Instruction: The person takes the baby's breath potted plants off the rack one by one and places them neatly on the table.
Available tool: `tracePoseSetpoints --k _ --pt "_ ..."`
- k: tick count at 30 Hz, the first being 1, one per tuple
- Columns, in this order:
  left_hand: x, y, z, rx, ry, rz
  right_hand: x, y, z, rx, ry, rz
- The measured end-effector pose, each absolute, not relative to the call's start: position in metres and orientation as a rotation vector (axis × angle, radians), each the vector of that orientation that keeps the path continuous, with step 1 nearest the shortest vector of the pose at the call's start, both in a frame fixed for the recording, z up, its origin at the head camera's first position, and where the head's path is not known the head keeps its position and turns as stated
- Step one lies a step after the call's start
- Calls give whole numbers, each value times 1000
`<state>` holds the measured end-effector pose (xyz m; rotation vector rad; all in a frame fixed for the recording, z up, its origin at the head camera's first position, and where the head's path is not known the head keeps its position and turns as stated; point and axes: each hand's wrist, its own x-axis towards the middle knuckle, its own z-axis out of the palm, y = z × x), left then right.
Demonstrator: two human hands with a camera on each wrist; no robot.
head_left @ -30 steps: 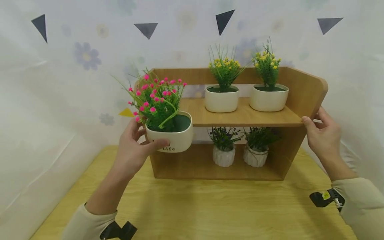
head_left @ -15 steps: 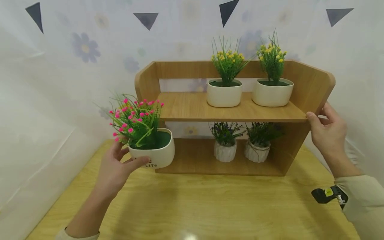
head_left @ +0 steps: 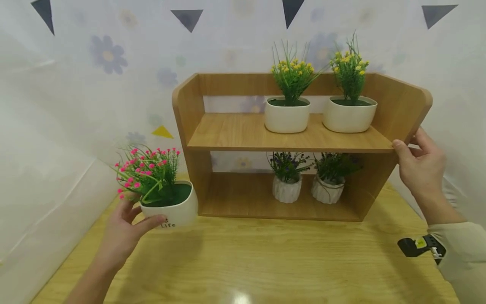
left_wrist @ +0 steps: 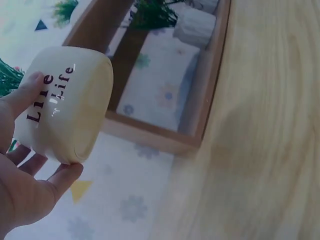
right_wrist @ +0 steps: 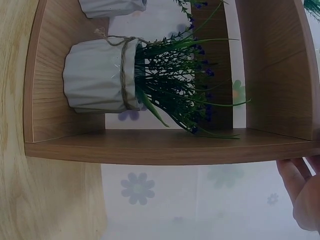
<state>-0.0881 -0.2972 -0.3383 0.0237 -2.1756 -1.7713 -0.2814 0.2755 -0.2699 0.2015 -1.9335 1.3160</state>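
Left hand (head_left: 121, 232) grasping pink-flower pot (head_left: 171, 209) low over yellow table (head_left: 265, 261), just left of wooden shelf (head_left: 288, 139), right hand (head_left: 419, 169) gripping shelf's right side panel, two yellow-flower pots (head_left: 286, 114) above it

left hand (head_left: 121, 236) – pink-flower pot (head_left: 171, 209), wooden shelf (head_left: 288, 137)

Up and to the left of our right hand (head_left: 419, 169) we see two white pots with yellow flowers (head_left: 287, 115) (head_left: 349, 115), side by side. Lower, level with that hand, stand two ribbed pots of purple plants (head_left: 287, 188) (head_left: 327, 190). A yellow wooden table (head_left: 265, 261) lies under our left hand (head_left: 121, 236). Beyond both hands hangs a flowered cloth (head_left: 95, 84) with dark triangles (head_left: 187, 17).
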Motion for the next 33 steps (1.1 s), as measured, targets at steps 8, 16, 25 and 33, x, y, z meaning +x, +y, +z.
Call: tracePoseSetpoints --k 8,16,25,33 --pt "-80 -331 -354 52 -2253 -1665 -280 273 -267 208 -1923 1425" --pt "-79 -367 -374 158 -2360 -1514 -279 275 -266 198 -1932 1435" --pt "-75 -412 -404 274 -2418 -1404 -280 275 -267 189 -1947 1396" --pt "-68 -434 -412 369 -2497 -1334 -279 276 -267 163 -1945 1405"
